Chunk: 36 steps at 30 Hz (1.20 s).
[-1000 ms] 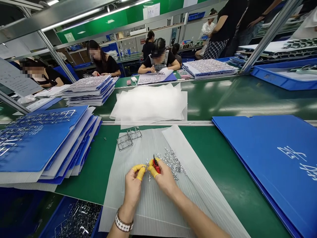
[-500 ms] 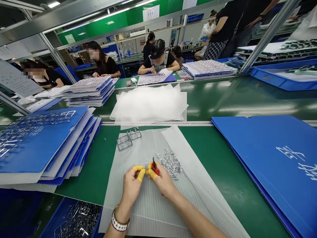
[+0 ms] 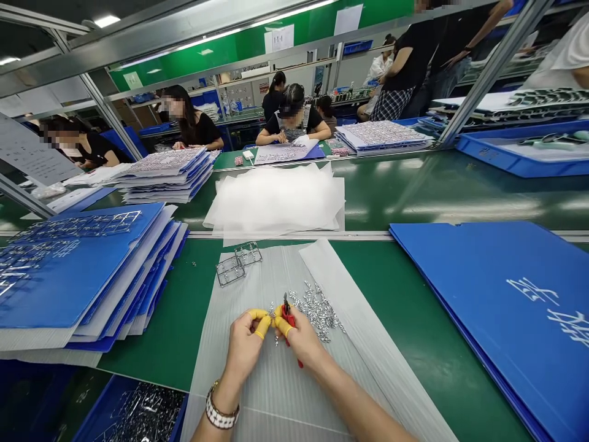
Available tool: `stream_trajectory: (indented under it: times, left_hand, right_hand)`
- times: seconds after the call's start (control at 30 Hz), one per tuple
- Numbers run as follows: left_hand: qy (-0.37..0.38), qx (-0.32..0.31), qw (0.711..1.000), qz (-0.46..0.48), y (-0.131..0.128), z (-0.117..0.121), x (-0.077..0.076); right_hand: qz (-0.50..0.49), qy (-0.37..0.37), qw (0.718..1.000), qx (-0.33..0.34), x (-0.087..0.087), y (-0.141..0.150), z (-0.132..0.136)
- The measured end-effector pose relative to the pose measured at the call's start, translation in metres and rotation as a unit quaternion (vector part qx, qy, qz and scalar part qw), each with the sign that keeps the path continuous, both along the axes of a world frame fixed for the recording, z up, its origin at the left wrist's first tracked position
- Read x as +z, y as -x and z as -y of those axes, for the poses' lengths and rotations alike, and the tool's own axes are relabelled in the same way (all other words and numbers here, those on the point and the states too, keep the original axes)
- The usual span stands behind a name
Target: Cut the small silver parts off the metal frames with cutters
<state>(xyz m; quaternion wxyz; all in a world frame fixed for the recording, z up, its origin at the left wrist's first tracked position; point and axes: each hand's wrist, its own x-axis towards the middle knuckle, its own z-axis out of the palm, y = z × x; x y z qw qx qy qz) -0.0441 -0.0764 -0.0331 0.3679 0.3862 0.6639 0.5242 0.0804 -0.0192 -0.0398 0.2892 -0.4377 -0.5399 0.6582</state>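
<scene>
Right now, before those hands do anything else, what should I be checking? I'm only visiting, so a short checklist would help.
1. Tool in hand: ok. The red-handled cutters are in the right hand, tips up.
2. Finger protection: ok. Yellow finger cots are on both hands.
3. Left hand hold: cannot tell. Its fingertips hide whatever they pinch.
4. Loose pieces: not ok. The small metal parts are mostly on the plastic sheet, but a few stray bits lie on the green bench.
5. Metal frames: ok. They lie on the sheet, apart from the hands.
</scene>
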Motion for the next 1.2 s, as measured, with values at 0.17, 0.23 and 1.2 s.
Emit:
stream_trajectory:
  times: [0.17, 0.23, 1.2]
  left_hand:
    - [0.009, -0.007, 1.0, -0.005, 0.0, -0.003, 0.003]
    - [0.011, -0.011, 1.0, -0.019, -0.001, -0.005, 0.005]
    - [0.004, -0.013, 1.0, -0.003, -0.004, -0.014, 0.013]
  right_hand:
    - [-0.028, 0.043, 0.998, -0.021, 0.004, 0.001, 0.0]
    - [-0.043, 0.055, 0.997, -0.028, 0.005, 0.001, 0.0]
    - [-0.062, 0.077, 0.994, -0.056, -0.005, 0.0, -0.006]
